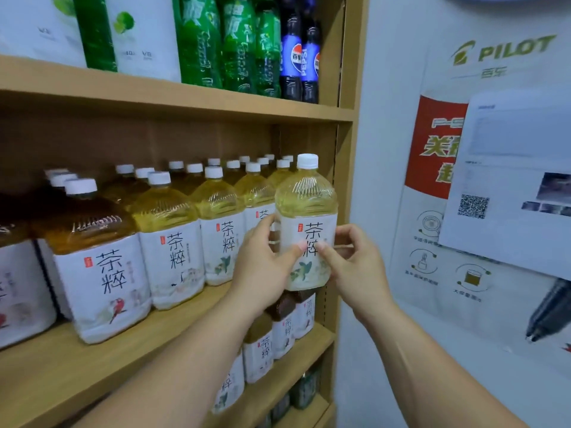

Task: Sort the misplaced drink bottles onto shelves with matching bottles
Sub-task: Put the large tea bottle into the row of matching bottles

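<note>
Both hands grip one pale yellow tea bottle [306, 211] with a white cap and a white label, held upright at the right end of the middle shelf [92, 366], just beside the shelf unit's right upright. The left hand [265, 267] wraps the bottle's left side with the thumb across the label front. The right hand [355, 264] pinches the right side, its fingers curled and the thumb tip meeting the label near the left thumb. Whether the base sits on the board is hidden by the hands. To its left stands a row of matching pale tea bottles [170, 230], several deep, and further left a dark amber tea bottle [92, 236] with a red bird on its label. The shelf above carries green soda bottles [238, 47] and two Pepsi bottles [292, 54]. Below the held bottle, dark tea bottles [284, 325] line a lower shelf. On the wall to the right hangs a Pilot poster [509, 50] with a white sheet [506, 180] bearing a QR code over it.
</note>
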Demonstrator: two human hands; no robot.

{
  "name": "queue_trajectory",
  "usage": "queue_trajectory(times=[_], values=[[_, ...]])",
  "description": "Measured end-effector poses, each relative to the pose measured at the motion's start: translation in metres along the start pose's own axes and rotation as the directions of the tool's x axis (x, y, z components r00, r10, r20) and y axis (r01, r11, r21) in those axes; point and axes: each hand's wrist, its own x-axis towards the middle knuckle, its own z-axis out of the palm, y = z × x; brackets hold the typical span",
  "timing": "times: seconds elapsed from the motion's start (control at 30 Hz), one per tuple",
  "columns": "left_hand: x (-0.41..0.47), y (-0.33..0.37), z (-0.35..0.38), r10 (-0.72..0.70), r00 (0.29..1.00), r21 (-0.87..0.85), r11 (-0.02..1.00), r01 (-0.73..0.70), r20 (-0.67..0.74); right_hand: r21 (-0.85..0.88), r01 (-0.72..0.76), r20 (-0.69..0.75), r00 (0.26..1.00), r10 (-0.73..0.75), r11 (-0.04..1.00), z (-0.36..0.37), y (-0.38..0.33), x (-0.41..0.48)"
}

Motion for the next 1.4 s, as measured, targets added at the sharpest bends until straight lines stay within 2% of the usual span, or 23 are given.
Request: queue_trajectory(times=[0.33,0.6,0.8,0.9,0.97,1.03,1.07,1.13,1.2,1.27,1.4], values=[[0.079,-0.012,0.075,-0.004,0.999,0.072,0.997,0.002,0.034,-0.021,-0.033,-0.07,0.997,0.032,0.999,-0.015,0.059,0.087],[0.106,-0.037,0.108,-0.053,0.998,0.205,0.977,0.058,-0.031,-0.024,-0.027,-0.012,1.0,0.027,0.999,-0.012,0.113,0.131],[0.12,-0.037,0.132,0.03,0.995,0.258,0.966,-0.003,-0.099,-0.002,-0.003,-0.01,1.0,0.003,1.0,-0.02,0.134,0.157],[0.127,-0.036,0.138,0.08,0.989,0.402,0.915,-0.025,-0.122,-0.088,0.019,-0.013,1.0,-0.02,0.996,-0.02,0.141,0.167],[0.125,-0.036,0.137,0.14,0.982,0.519,0.853,-0.056,-0.124,-0.144,0.048,-0.002,0.999,-0.048,0.988,-0.017,0.146,0.173],[0.113,-0.037,0.129,0.259,0.957,0.666,0.738,-0.108,-0.133,-0.154,0.097,-0.006,0.995,-0.1,0.983,-0.014,0.149,0.173],[0.107,-0.041,0.123,0.355,0.927,0.757,0.637,-0.147,-0.118,-0.151,0.139,-0.009,0.99,-0.142,0.979,-0.014,0.151,0.171],[0.097,-0.055,0.107,0.527,0.85,0.905,0.367,-0.213,-0.013,-0.174,0.251,0.035,0.968,-0.249,0.952,-0.014,0.156,0.167],[0.092,-0.069,0.092,0.535,0.838,0.965,0.152,-0.215,0.103,-0.241,0.367,0.149,0.929,-0.339,0.899,-0.011,0.166,0.165],[0.089,-0.072,0.085,0.47,0.874,0.983,0.062,-0.174,0.125,-0.305,0.459,0.241,0.885,-0.399,0.834,-0.008,0.178,0.169],[0.087,-0.066,0.087,0.409,0.911,0.996,0.052,-0.078,0.049,-0.35,0.511,0.418,0.835,-0.357,0.785,-0.004,0.189,0.185]])
